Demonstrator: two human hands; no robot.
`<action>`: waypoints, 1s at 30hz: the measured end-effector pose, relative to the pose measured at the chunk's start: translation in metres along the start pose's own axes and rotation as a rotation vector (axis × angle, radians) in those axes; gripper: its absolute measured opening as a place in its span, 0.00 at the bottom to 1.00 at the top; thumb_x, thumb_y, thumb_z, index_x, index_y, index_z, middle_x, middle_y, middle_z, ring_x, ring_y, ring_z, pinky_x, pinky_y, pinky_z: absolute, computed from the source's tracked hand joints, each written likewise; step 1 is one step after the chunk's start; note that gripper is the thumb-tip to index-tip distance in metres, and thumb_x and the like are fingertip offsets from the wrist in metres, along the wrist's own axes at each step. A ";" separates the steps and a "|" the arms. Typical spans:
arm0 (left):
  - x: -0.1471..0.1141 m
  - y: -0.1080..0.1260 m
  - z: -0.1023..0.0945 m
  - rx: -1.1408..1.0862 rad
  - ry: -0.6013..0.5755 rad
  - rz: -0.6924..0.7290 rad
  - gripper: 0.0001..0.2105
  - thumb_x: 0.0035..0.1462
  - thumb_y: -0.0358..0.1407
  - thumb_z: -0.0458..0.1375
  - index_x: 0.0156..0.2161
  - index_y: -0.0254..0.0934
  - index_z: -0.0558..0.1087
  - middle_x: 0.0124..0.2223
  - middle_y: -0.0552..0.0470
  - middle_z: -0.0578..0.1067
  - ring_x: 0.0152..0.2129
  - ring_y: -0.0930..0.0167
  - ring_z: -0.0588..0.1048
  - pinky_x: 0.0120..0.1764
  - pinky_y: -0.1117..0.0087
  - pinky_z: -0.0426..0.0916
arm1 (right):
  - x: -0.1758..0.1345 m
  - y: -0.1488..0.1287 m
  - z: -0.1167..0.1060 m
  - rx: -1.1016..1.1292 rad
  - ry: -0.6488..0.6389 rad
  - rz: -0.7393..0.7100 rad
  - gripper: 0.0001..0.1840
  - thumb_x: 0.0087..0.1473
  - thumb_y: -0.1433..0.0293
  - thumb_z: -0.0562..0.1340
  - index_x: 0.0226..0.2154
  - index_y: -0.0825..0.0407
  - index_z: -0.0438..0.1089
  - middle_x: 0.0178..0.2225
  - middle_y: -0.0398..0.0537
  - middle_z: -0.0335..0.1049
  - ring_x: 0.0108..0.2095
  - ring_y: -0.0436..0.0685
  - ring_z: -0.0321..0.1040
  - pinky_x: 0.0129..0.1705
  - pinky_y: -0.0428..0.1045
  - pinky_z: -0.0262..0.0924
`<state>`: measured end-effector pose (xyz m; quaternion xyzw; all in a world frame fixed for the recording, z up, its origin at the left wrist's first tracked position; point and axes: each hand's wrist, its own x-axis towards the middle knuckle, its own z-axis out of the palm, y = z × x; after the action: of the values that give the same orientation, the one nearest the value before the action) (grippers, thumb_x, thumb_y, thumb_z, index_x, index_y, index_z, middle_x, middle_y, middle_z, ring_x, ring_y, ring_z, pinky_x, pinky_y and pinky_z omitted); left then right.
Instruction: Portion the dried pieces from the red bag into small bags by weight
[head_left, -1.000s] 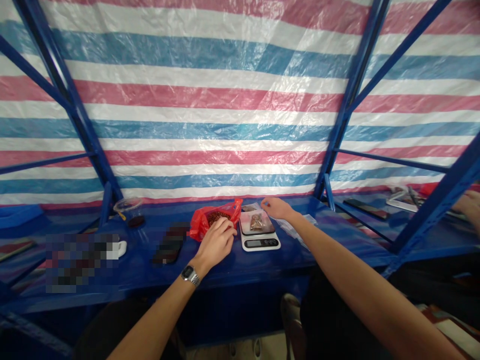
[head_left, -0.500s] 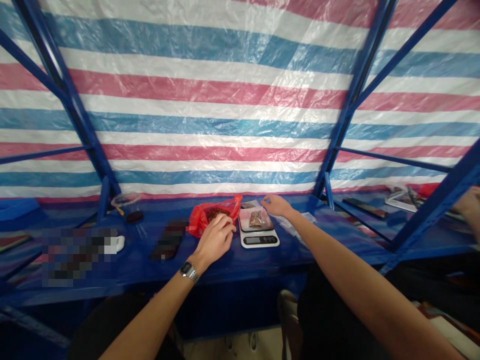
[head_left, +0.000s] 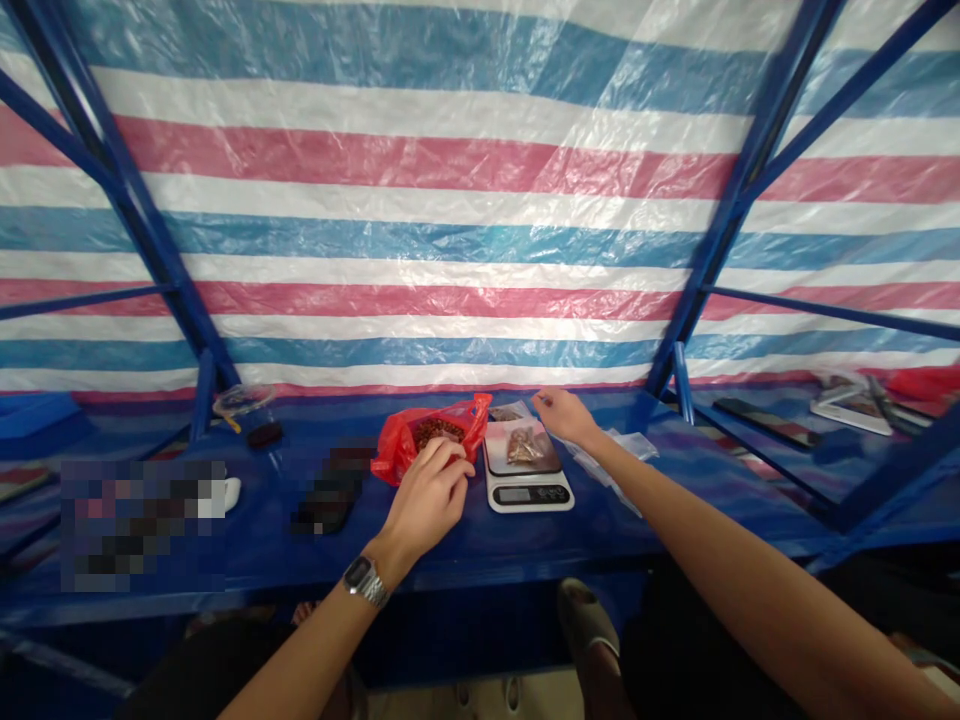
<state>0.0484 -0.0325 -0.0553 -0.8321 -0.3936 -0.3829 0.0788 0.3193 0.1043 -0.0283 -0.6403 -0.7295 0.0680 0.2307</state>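
Note:
A red plastic bag (head_left: 390, 445) stands open on the blue bench, filled with small brown pieces (head_left: 439, 432). My left hand (head_left: 429, 495), with a watch on its wrist, lies at the bag's near right edge. Its fingers are loosely bent and apart; nothing shows in them. Just right of the bag is a white digital kitchen scale (head_left: 531, 498), a small clear bag of brown pieces (head_left: 523, 446) lying on its plate. Beyond the scale's far right corner, my right hand (head_left: 566, 415) has its fingers pinched together. Whatever they may hold is too small to make out.
Clear plastic bags (head_left: 622, 452) lie under and beside my right forearm. Behind the scale is another small bag (head_left: 510, 411). To the left are a dark phone-like object (head_left: 330, 495) and a clear plastic cup (head_left: 251, 405). Blue frame posts (head_left: 686, 310) rise at both sides.
The view has shifted slightly, so the scale and right hand appear further right. Both hands keep nearly the same places by the bag and the scale.

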 end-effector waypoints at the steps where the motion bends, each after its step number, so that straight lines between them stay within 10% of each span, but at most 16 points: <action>1: 0.000 0.002 0.000 0.005 0.004 0.000 0.11 0.63 0.24 0.53 0.39 0.38 0.76 0.44 0.47 0.76 0.47 0.64 0.72 0.51 0.60 0.72 | 0.001 0.002 0.003 0.012 -0.007 -0.020 0.18 0.67 0.63 0.55 0.44 0.52 0.79 0.41 0.53 0.82 0.43 0.61 0.77 0.43 0.48 0.63; 7: -0.010 0.014 -0.005 0.005 -0.025 0.063 0.11 0.63 0.23 0.53 0.40 0.38 0.75 0.46 0.47 0.76 0.49 0.64 0.73 0.52 0.62 0.72 | -0.006 0.012 0.009 0.132 0.078 -0.246 0.14 0.64 0.60 0.59 0.43 0.49 0.78 0.42 0.50 0.80 0.40 0.59 0.76 0.44 0.49 0.65; 30: 0.003 0.044 0.022 -0.153 0.003 -0.022 0.12 0.60 0.21 0.52 0.39 0.38 0.74 0.38 0.49 0.78 0.32 0.70 0.76 0.37 0.71 0.75 | -0.027 0.005 0.013 0.359 0.086 -0.001 0.18 0.59 0.56 0.62 0.46 0.48 0.76 0.34 0.46 0.79 0.22 0.53 0.63 0.26 0.49 0.56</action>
<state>0.0938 -0.0512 -0.0605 -0.8307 -0.3722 -0.4139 0.0113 0.3198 0.0814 -0.0486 -0.5908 -0.6953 0.1698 0.3723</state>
